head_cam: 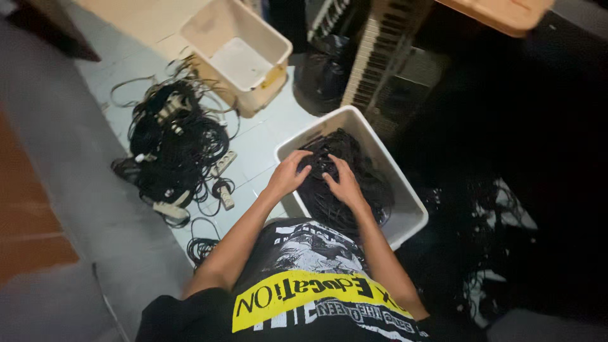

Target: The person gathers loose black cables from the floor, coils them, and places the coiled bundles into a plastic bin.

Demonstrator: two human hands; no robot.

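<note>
Head view, looking down past a black printed T-shirt (pixel 304 285). Both hands are in the white plastic bin (pixel 405 218), pressed onto the bundle of black cables (pixel 342 183) that fills it. Left hand (pixel 288 175) has fingers curled over the bundle's top; right hand (pixel 345 183) likewise. Both appear to grasp cable, though how firmly cannot be told.

Judgement: this bin looks mostly full. Left of it, on the pale tiled floor (pixel 266 136), a large heap of cables and power strips (pixel 174 149) is still unpacked. Beyond that a second bin (pixel 237 57), beige, stands empty. A keyboard instrument (pixel 373 57) leans behind.
</note>
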